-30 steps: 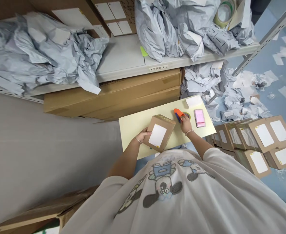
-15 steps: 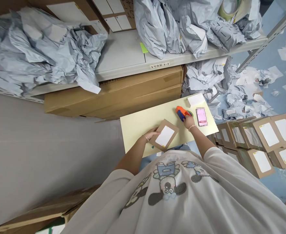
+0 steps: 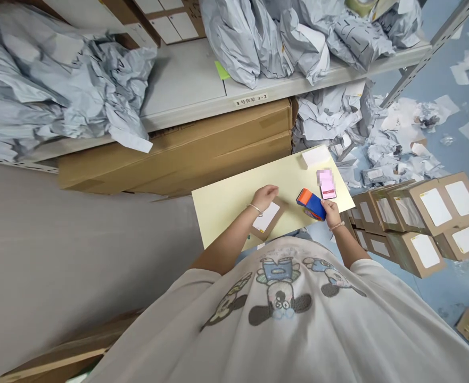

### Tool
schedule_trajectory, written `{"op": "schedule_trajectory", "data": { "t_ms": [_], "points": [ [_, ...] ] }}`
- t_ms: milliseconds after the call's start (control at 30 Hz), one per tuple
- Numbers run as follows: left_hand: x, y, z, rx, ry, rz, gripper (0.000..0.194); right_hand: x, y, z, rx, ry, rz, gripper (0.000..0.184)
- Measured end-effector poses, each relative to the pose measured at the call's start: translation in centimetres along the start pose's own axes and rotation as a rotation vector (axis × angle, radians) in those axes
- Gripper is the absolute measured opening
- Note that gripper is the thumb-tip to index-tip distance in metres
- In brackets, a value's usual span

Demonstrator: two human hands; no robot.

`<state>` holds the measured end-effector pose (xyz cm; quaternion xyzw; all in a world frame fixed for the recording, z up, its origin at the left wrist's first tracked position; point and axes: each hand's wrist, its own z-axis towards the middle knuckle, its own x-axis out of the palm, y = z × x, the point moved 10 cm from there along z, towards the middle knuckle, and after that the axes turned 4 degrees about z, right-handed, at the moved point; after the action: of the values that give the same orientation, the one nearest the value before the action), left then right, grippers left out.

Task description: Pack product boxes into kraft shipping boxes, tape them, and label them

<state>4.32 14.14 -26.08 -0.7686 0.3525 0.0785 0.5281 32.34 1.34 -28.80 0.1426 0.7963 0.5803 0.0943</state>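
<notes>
The dispenser [image 3: 310,205] is glossy moulded plastic in orange and blue, while the box [image 3: 277,221] is matt, slightly rough kraft cardboard with a smooth white paper label [image 3: 266,216]. The tabletop [image 3: 226,218] looks smooth and matt, and the shelf [image 3: 182,80] is smooth painted metal. The mailers [image 3: 234,48] heaped on the shelf are thin, crumpled plastic film with a soft sheen, and the shirt [image 3: 282,314] is soft matt cloth.
</notes>
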Motion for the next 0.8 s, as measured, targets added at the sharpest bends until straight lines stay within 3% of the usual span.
{"op": "schedule_trajectory", "data": {
  "t_ms": [67, 133, 267, 367, 800],
  "points": [
    [2.9, -2.7, 0.0, 0.036, 0.111, 0.006, 0.028, 0.3, 0.5, -0.2, -0.035, 0.021, -0.043, 0.064],
    [4.8, -4.2, 0.0, 0.038, 0.139, 0.014, 0.025, 0.3, 0.6, -0.3, -0.053, 0.021, -0.078, 0.062],
    [6.9, -4.4, 0.2, -0.041, 0.127, 0.001, 0.019, -0.5, 0.5, -0.5, -0.053, -0.014, -0.126, 0.060],
    [8.3, -3.9, 0.4, -0.102, 0.165, -0.075, 0.028, -1.0, 0.7, -0.7, -0.064, -0.015, -0.155, 0.059],
    [10.1, -4.9, 0.7, -0.124, 0.174, -0.008, 0.014, -2.9, 0.8, -1.3, -0.056, 0.018, -0.172, 0.061]
  ]
}}
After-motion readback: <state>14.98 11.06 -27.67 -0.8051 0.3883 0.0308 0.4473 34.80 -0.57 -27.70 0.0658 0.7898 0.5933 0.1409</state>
